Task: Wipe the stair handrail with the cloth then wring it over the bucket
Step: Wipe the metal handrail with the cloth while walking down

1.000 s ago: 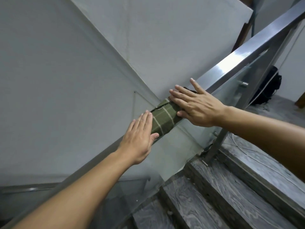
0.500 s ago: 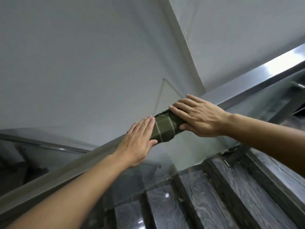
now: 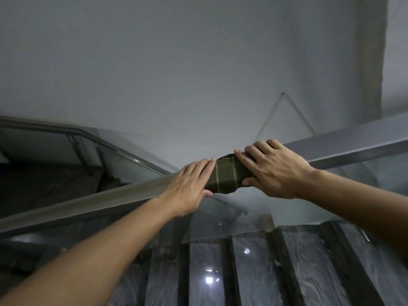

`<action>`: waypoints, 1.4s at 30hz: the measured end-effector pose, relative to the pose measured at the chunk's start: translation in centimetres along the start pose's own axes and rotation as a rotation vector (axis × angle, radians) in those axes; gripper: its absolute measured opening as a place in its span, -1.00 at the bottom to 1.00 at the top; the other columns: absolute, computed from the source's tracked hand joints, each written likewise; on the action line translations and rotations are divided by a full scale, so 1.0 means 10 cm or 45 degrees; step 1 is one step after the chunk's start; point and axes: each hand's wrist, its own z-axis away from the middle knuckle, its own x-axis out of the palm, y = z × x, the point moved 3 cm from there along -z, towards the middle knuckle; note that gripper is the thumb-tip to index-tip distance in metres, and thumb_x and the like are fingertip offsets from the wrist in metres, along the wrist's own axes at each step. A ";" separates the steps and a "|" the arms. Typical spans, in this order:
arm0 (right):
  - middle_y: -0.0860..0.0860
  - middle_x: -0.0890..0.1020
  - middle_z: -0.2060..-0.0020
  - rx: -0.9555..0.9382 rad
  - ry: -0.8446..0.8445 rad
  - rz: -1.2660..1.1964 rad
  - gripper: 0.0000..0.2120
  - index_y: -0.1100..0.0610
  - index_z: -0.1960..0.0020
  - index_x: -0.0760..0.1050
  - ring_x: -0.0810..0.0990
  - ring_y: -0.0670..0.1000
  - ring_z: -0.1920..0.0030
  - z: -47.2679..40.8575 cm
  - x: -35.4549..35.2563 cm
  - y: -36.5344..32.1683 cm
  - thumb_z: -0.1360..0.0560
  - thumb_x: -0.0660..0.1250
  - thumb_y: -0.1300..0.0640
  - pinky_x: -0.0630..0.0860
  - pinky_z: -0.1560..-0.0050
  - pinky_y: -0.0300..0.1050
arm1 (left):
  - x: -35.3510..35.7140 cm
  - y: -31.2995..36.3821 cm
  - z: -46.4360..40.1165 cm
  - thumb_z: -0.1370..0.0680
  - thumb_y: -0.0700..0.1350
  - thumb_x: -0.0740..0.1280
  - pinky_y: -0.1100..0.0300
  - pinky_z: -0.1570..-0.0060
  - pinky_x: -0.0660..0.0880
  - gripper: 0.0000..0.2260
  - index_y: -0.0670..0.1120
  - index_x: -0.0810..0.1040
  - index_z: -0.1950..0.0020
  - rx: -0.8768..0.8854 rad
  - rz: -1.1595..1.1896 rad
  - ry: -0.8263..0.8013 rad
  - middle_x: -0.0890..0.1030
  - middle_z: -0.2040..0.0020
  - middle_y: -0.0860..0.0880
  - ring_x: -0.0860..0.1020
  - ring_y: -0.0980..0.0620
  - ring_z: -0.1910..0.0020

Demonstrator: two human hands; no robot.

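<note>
A dark green cloth (image 3: 227, 176) with pale check lines is wrapped over the steel stair handrail (image 3: 110, 196), which runs from lower left to upper right. My right hand (image 3: 273, 167) lies on the cloth's upper end, fingers over the top and thumb under it, gripping cloth and rail. Flat on the rail, my left hand (image 3: 189, 187) touches the cloth's lower end with its fingertips, thumb under the rail. No bucket is in view.
A glass panel (image 3: 220, 217) hangs below the rail. Dark marbled stair steps (image 3: 254, 272) lie beneath me. A second handrail with glass (image 3: 92, 138) descends at the left. A plain grey wall (image 3: 198, 74) fills the upper half.
Both hands and the cloth have slid down along the rail. The view has swung left, and the lower flight's rail has come into sight.
</note>
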 end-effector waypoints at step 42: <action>0.24 0.48 -0.23 -0.262 0.018 0.010 -0.38 0.17 -0.49 0.05 0.46 0.24 -0.15 -3.58 -0.28 -4.96 -0.59 -0.06 -0.21 0.34 -0.26 0.20 | 1.46 -4.50 3.61 -0.53 -0.13 0.31 -0.07 -0.52 -0.07 -0.24 0.01 -0.14 -0.55 -0.469 0.075 -0.002 0.15 -0.52 -0.09 0.14 -0.07 -0.50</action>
